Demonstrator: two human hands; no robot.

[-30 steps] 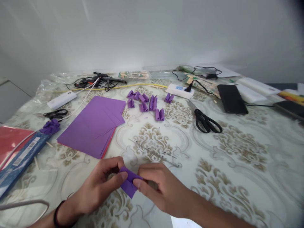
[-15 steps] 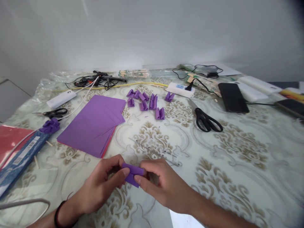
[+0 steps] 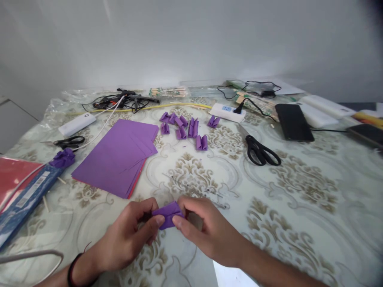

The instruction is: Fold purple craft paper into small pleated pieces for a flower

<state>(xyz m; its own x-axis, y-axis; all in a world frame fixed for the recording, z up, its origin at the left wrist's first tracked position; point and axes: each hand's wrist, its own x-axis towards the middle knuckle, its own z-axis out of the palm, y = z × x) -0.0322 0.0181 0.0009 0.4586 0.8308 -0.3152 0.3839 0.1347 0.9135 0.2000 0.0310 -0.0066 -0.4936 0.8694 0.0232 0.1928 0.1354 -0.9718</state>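
Note:
A small folded piece of purple paper (image 3: 168,213) is held between both hands near the front of the table. My left hand (image 3: 131,229) pinches its left end, thumb on top. On its right end, my right hand (image 3: 203,227) has the thumb on the near face and the fingers behind. Several folded purple pieces (image 3: 201,142) lie in a loose group farther back. To the left of them rests a stack of purple sheets (image 3: 110,159), with a red edge showing under it.
Black-handled scissors (image 3: 260,151) lie at the right, near a black phone (image 3: 295,122) and a white power strip (image 3: 228,113). Other scissors (image 3: 70,142), a white power bank (image 3: 77,124) and a blue packet (image 3: 30,195) are at the left. Tangled black cables (image 3: 128,100) lie behind.
The purple piece has turned between my fingers, its right end now higher. Both hands have shifted slightly and still grip it.

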